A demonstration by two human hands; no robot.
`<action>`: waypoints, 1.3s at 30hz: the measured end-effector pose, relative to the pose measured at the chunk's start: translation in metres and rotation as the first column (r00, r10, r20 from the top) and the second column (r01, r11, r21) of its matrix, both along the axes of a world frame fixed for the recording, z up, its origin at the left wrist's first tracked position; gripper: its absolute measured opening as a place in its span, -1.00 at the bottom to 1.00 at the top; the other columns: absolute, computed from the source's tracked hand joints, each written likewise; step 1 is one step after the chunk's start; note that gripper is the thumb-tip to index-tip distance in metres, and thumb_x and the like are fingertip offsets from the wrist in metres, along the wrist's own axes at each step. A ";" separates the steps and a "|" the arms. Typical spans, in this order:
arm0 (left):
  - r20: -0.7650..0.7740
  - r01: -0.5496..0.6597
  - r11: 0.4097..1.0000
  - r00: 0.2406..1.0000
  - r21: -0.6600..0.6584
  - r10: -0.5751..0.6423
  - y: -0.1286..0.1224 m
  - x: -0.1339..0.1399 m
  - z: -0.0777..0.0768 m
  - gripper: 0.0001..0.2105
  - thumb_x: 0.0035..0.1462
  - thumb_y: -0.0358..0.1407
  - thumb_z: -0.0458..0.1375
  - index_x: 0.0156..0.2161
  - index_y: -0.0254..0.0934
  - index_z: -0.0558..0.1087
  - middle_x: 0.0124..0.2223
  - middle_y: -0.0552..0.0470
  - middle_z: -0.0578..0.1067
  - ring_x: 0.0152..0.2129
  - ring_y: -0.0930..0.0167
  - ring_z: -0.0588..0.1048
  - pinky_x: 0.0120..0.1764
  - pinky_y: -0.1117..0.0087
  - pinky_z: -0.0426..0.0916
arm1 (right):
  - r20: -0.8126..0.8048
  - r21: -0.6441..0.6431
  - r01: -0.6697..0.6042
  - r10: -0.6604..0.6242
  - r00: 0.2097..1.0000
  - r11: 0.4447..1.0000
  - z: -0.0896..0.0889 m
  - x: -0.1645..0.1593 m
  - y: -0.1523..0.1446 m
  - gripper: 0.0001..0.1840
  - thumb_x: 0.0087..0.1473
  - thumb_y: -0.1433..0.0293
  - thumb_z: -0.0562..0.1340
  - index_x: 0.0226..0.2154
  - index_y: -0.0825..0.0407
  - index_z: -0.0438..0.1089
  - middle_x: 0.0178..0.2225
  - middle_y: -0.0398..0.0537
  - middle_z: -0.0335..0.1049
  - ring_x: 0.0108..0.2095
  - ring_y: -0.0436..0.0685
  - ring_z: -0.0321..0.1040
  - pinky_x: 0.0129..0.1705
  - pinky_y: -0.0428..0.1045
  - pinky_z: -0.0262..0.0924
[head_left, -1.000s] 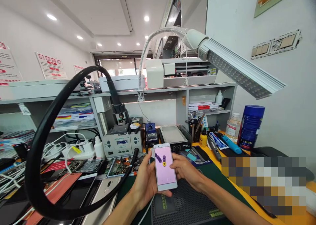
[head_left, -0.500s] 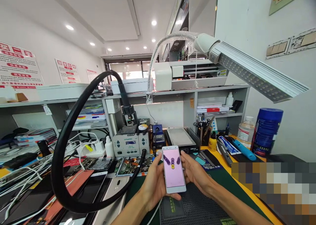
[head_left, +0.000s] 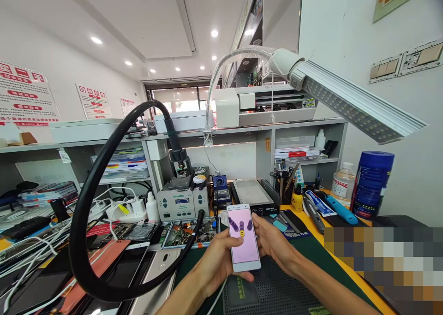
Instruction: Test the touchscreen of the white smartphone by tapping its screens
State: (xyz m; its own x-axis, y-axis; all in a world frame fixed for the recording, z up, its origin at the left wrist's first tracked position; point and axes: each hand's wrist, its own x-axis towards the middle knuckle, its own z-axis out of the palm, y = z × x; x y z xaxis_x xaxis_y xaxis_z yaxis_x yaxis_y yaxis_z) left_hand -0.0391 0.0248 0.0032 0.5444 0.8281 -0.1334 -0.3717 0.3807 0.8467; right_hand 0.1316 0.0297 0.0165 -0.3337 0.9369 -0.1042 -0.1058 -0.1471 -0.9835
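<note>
A white smartphone is held upright between my two hands, its lit pink screen showing dark purple round shapes and a yellow one. My left hand wraps round the phone's left side and bottom, with the thumb lying over the screen near the yellow shape. Along the right edge, my right hand grips the phone, its fingers partly hidden behind it. Below the phone lies a black perforated mat, and a white cable runs down beside my left wrist.
A thick black hose loops up at left from a grey soldering station. Phones and circuit boards cover the left side. A lamp reaches over from above. Tools, a blue can and a bottle stand at right.
My left thumb has moved from the phone's left edge onto the screen. The phone and my right hand stay nearly in place; the view has shifted slightly.
</note>
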 end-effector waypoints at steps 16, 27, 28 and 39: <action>0.221 0.195 0.980 0.958 -0.033 -0.184 0.008 -0.007 0.004 -0.24 0.23 0.24 -0.11 0.21 -0.40 0.36 0.03 -0.39 0.48 -0.13 0.01 0.53 -0.43 0.13 0.54 | -0.004 0.011 0.020 -0.020 1.000 1.000 0.006 0.001 -0.005 -0.39 0.32 -0.02 -0.12 0.02 0.02 0.39 -0.11 0.08 0.51 -0.21 0.23 0.45 -0.26 0.05 0.28; 0.111 0.143 0.990 0.984 -0.006 -0.142 0.004 -0.005 0.006 -0.30 0.26 0.19 -0.09 0.20 -0.36 0.37 -0.01 -0.33 0.50 -0.22 0.10 0.54 -0.46 0.18 0.53 | 0.040 0.040 0.067 -0.069 0.997 0.997 -0.002 0.001 -0.002 -0.53 0.10 0.03 0.29 -0.12 0.06 0.43 -0.27 0.02 0.53 -0.32 0.19 0.47 -0.39 -0.01 0.26; 0.101 0.140 0.990 0.985 -0.003 -0.139 0.004 -0.005 0.006 -0.31 0.26 0.18 -0.09 0.20 -0.36 0.38 0.00 -0.33 0.50 -0.21 0.10 0.54 -0.47 0.19 0.53 | 0.046 0.031 0.071 -0.072 0.996 0.997 -0.002 0.001 -0.002 -0.53 0.08 0.04 0.31 -0.13 0.07 0.43 -0.27 0.03 0.53 -0.31 0.20 0.47 -0.38 0.00 0.27; 0.098 0.150 0.989 0.984 0.003 -0.149 0.002 -0.002 0.006 -0.33 0.27 0.17 -0.10 0.11 -0.39 0.44 -0.15 -0.25 0.50 -0.28 0.16 0.52 -0.48 0.21 0.53 | -0.077 -0.134 -0.021 0.011 0.997 0.991 0.002 0.009 0.002 -0.23 0.19 -0.22 -0.06 -0.10 0.07 0.44 -0.32 0.00 0.48 -0.40 0.14 0.42 -0.35 0.03 0.30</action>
